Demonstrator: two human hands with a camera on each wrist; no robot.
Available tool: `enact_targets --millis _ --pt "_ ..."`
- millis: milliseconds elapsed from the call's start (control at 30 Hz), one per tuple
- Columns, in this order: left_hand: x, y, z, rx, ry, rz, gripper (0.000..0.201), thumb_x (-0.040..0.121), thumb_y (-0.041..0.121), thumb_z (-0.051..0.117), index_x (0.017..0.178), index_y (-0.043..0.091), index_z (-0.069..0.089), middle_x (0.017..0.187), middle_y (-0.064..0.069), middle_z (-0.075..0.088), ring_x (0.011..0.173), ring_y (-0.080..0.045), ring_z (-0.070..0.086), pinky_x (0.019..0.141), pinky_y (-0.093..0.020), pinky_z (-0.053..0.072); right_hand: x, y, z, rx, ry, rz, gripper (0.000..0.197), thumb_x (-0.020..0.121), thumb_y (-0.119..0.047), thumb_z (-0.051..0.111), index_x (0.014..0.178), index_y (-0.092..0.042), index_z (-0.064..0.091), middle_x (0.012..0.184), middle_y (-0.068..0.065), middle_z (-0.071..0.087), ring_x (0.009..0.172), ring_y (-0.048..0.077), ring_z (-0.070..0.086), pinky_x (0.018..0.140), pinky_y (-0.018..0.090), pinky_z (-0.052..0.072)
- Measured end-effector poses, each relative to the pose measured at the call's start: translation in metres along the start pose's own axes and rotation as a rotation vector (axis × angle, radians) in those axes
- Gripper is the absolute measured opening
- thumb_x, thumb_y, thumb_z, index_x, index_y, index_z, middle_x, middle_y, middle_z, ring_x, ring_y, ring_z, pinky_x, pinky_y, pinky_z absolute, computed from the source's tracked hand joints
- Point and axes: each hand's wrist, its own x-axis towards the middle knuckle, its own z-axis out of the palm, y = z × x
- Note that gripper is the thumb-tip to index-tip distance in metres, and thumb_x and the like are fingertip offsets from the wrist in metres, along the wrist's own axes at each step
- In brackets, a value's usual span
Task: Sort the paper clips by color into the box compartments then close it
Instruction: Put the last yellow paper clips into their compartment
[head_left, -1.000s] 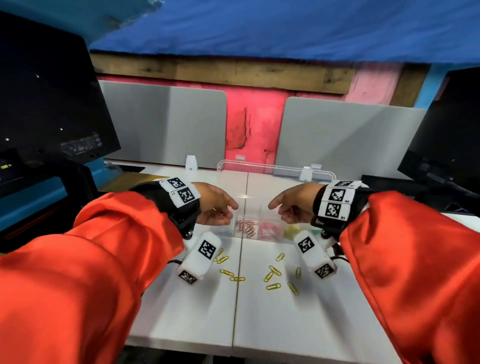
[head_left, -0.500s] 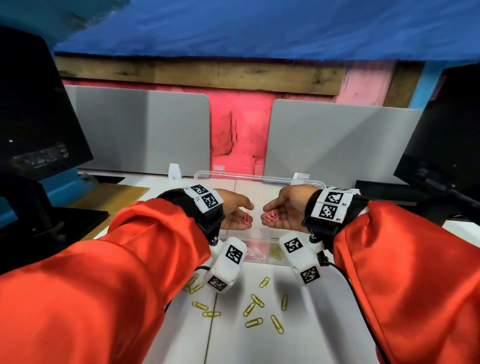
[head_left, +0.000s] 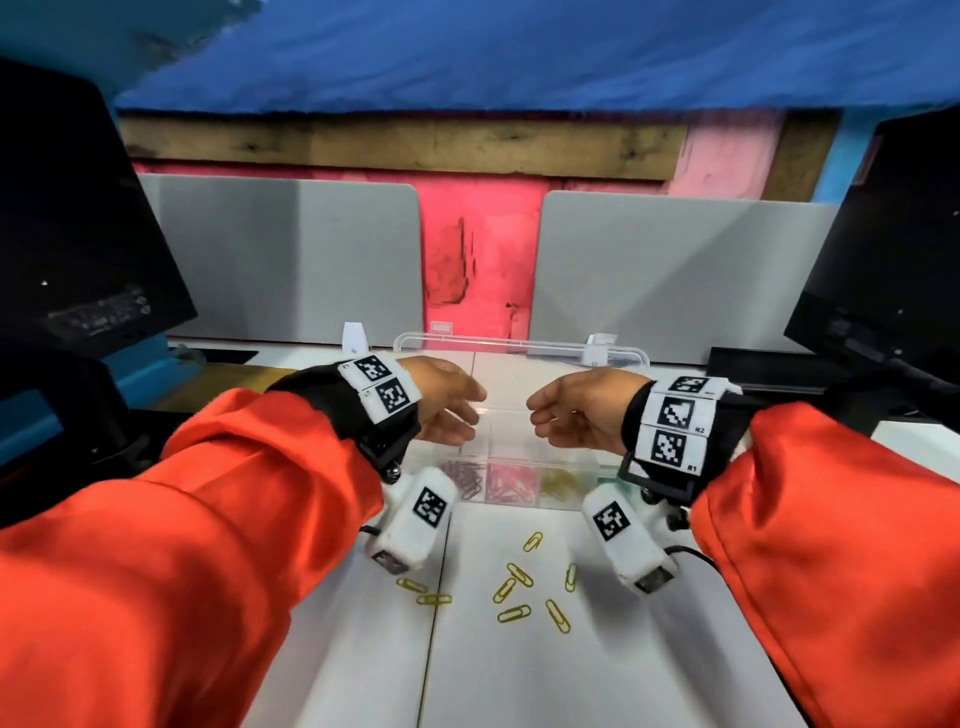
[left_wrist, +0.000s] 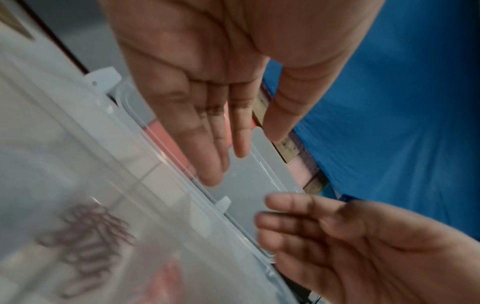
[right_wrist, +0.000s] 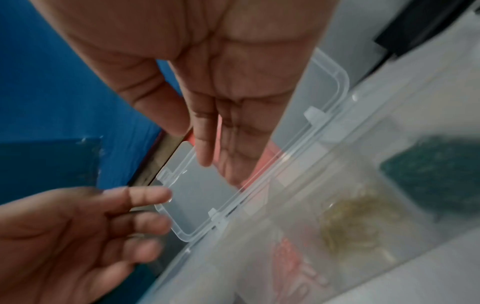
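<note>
Counts recorded, head view:
- Loose yellow paper clips (head_left: 514, 613) on white table (head_left: 597, 675): eight seen. Any beneath wrist cameras cannot be told.
- Clear box (head_left: 519, 499): one, lid (head_left: 519, 344) raised.
- Filled compartments noted: four — dark pink heap (head_left: 465, 475), pink heap (head_left: 511, 483), yellow heap (head_left: 561, 483), green heap (right_wrist: 431, 174). Clips per heap too blurred to be counted.
- Hands: two — left hand (head_left: 444, 410), right hand (head_left: 582, 410).
- Grey divider panels (head_left: 291, 260): two.
- Black monitors (head_left: 78, 234): two.
</note>
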Motion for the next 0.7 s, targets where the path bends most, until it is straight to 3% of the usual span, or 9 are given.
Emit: enact_targets --millis 200,300,367,433,500,567,600,667,700 --pt "-0.03 -0.034 -0.042 0.346 0.134 -0.075 0.023 0.091 0.001 0.043 0.078 0.011 0.059 0.067 -0.006 0.053 0.051 -0.017 0.05 0.044 -0.017 0.041 -0.034 0.022 0.001 -0.525 -0.051 -0.071 0.03 0.09 0.001 0.043 0.08 -0.018 0.064 0.079 -0.001 0.063 0.069 0.013 0.059 0.062 0.022 0.051" --pt "-0.042 -0.054 -0.059 0.545 0.158 -0.149 0.017 0.093 0.003 0.045 0.096 0.006 0.061 0.073 -0.006 0.054 0.058 -0.019 0.051 0.05 -0.022 0.041 -0.045 0.033 0.012 -0.868 -0.137 -0.052 0.027 0.092 -0.01 0.045 0.106 -0.02 0.067 0.103 -0.003 0.067 0.084 0.01 0.059 0.077 0.022 0.053" --pt "-0.043 -0.064 -0.066 0.755 0.135 -0.201 0.03 0.096 0.007 0.042 0.121 0.006 0.059 0.101 -0.013 0.061 0.089 -0.024 0.061 0.067 -0.027 0.049 -0.05 0.038 0.019 -1.132 -0.153 -0.065 0.037 0.093 -0.014 0.043 0.126 -0.022 0.058 0.13 -0.004 0.058 0.104 0.011 0.055 0.097 0.023 0.043" --pt "-0.046 -0.071 -0.066 0.973 0.122 -0.188 0.041 0.098 0.011 0.039 0.138 0.011 0.047 0.14 -0.008 0.048 0.127 -0.019 0.049 0.097 -0.022 0.04 -0.049 0.044 0.024 -1.255 -0.158 -0.067 0.044 0.094 -0.015 0.042 0.137 -0.024 0.048 0.143 -0.005 0.046 0.127 0.014 0.047 0.108 0.023 0.034" --pt "-0.042 -0.078 -0.065 1.093 0.079 -0.12 0.043 0.098 0.016 0.041 0.14 0.015 0.044 0.148 0.0 0.041 0.135 -0.015 0.039 0.104 -0.018 0.03 -0.047 0.049 0.03 -1.32 -0.19 -0.056 0.046 0.095 -0.015 0.041 0.14 -0.023 0.043 0.147 -0.002 0.04 0.134 0.017 0.04 0.109 0.025 0.032" --pt "-0.038 -0.083 -0.058 1.163 0.025 -0.098 0.042 0.097 0.016 0.042 0.139 0.012 0.046 0.146 -0.003 0.044 0.134 -0.016 0.041 0.097 -0.018 0.037 -0.044 0.053 0.036 -1.379 -0.241 -0.065 0.047 0.094 -0.012 0.042 0.14 -0.02 0.042 0.148 0.002 0.038 0.133 0.02 0.041 0.107 0.026 0.032" --pt "-0.034 -0.085 -0.055 1.169 0.007 -0.086 0.041 0.097 0.015 0.043 0.138 0.01 0.048 0.144 -0.005 0.046 0.133 -0.018 0.043 0.085 -0.017 0.043 -0.042 0.054 0.038 -1.401 -0.265 -0.07 0.047 0.093 -0.012 0.044 0.14 -0.018 0.043 0.147 0.005 0.038 0.129 0.022 0.043 0.103 0.026 0.035" --pt "-0.028 -0.089 -0.05 1.172 -0.016 -0.05 0.04 0.096 0.014 0.045 0.135 0.012 0.051 0.141 -0.005 0.05 0.129 -0.019 0.048 0.065 -0.016 0.039 -0.041 0.057 0.042 -1.446 -0.297 -0.088 0.046 0.091 -0.014 0.049 0.136 -0.016 0.045 0.142 0.008 0.042 0.117 0.023 0.048 0.088 0.025 0.036" --pt "-0.026 -0.091 -0.047 1.185 -0.018 -0.026 0.039 0.095 0.014 0.047 0.134 0.014 0.053 0.139 -0.004 0.052 0.127 -0.019 0.05 0.067 -0.016 0.036 -0.04 0.06 0.043 -1.458 -0.298 -0.096 0.046 0.09 -0.017 0.051 0.135 -0.017 0.045 0.141 0.007 0.042 0.118 0.024 0.048 0.086 0.024 0.035"
